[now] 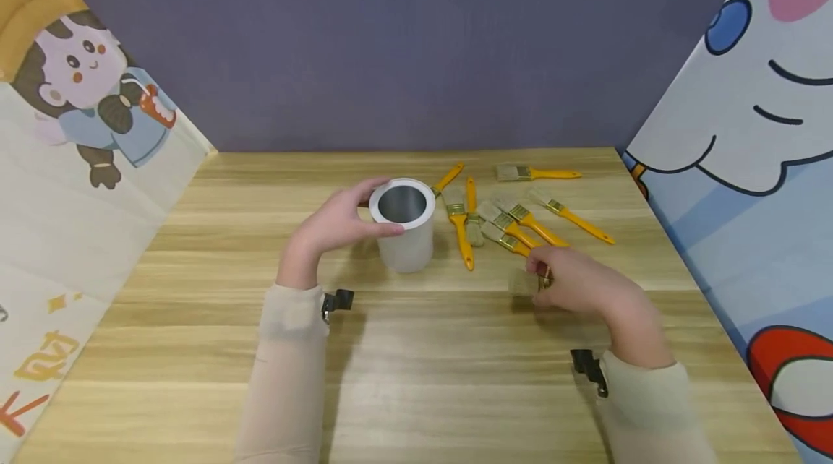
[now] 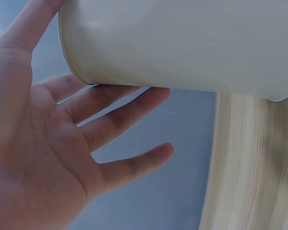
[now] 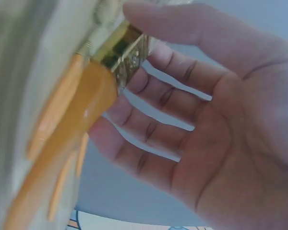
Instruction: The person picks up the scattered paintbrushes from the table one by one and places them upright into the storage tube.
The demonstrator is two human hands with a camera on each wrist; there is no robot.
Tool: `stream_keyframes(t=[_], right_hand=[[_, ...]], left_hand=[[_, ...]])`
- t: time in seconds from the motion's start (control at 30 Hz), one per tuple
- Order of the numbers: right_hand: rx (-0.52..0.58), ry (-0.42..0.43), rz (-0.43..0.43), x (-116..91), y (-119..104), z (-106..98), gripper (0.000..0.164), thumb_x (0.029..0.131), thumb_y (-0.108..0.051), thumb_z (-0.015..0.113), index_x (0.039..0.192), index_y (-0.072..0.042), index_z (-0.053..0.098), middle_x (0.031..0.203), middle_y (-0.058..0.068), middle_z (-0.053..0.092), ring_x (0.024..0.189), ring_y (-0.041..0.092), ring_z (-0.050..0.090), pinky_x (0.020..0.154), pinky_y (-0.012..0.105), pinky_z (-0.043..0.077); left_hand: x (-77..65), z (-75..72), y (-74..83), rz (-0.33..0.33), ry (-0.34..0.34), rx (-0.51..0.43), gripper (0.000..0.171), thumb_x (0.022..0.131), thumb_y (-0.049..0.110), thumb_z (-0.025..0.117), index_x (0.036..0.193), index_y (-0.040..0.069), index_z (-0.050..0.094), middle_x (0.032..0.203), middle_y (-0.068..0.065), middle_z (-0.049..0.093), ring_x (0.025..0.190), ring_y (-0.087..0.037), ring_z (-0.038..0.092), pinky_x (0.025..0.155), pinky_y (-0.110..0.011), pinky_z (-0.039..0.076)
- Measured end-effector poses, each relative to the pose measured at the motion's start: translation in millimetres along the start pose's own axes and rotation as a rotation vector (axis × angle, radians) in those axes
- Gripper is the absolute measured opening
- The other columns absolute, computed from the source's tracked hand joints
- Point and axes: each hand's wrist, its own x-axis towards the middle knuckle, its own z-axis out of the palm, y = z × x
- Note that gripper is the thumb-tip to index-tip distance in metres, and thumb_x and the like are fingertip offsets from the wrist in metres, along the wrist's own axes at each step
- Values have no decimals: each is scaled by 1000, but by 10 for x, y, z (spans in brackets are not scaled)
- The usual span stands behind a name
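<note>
My left hand (image 1: 335, 217) holds a white cylindrical can (image 1: 407, 251) near its top, thumb on the near side of the rim and fingers behind. The can stands upright with its dark, open inside facing up. In the left wrist view fingers lie along the wall of the can (image 2: 173, 43), and the little finger is spread away from it. To the right, my right hand (image 1: 582, 285) pinches a paintbrush (image 1: 523, 283) at its metal ferrule, bristles pointing left. Its orange handle (image 3: 81, 105) shows in the right wrist view; in the head view the hand hides it.
Several yellow-handled paintbrushes lie right of the can, including one with its handle toward me (image 1: 463, 240), one at the back (image 1: 549, 174) and one at the right (image 1: 579, 222). A dark wall (image 1: 416, 52) closes off the wooden table (image 1: 429, 384) behind; printed panels flank it.
</note>
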Motion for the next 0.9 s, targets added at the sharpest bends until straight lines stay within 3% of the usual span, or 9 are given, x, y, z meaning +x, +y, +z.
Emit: stream_keyframes(t=[0.33,0.63,0.9], right_hand=[[70,124,-85,-29,-58,-316,41,88,-23,88,117,-7,63,110,7,66,103,24,63,83,38,56],[143,227,-186,136,-401,-694,35,92,-19,86,116,-11,62,113,6,67,111,22,65,91,32,63],[311,483,-414,376,-834,-912,37,90,-11,86,121,-10,65,113,5,66,107,16,67,90,16,59]], left_hand=[[54,-6,-6,6,0,-5,102,79,54,92,163,22,42,152,-8,62,143,-27,57,122,-55,43],[27,11,-37,-32,-11,-41,105,80,49,93,164,17,39,156,-10,59,146,-29,55,125,-55,40],[36,4,-7,-33,-16,-38,104,80,49,92,165,19,39,157,-12,58,146,-31,55,125,-56,39]])
